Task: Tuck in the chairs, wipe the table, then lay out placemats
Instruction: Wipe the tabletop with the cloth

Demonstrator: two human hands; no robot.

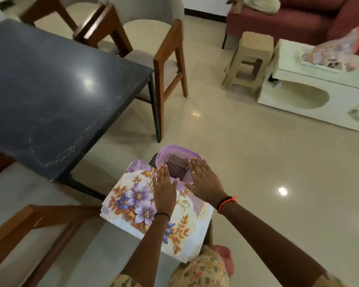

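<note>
Left fingers: ours on the left hand (163,188) lie straight and pressed together, flat, palm down over the floral placemats (145,210); we grip nothing with them.
Right fingers: on the right hand (203,181) they are lightly spread and flat, hovering over or resting on the rim of the purple basket (179,149); we cannot tell whether they touch it.
Basket: it sits at the far end of the placemats, and a checked cloth (177,167) lies folded inside, between our two hands.
Placemats: the stack, or perhaps a single mat, rests on some low support just off the near corner of the table (50,90); what carries it is hidden beneath.
Table: the dark top is bare of mats, with pale streaks near the near edge that could be smears or the stone's own pattern.
Chairs: one chair (153,48) at the far side stands partly under the table; another wooden frame (39,224) shows at our near left.
Step in hand: we judge we are at the supplies, reaching for either the cloth or the mats, so wiping or laying out is about to begin.
Next move: we need to close fingers on the cloth and carry it to the tabletop, or else slide a mat off the top and lift it across to the near corner.
</note>
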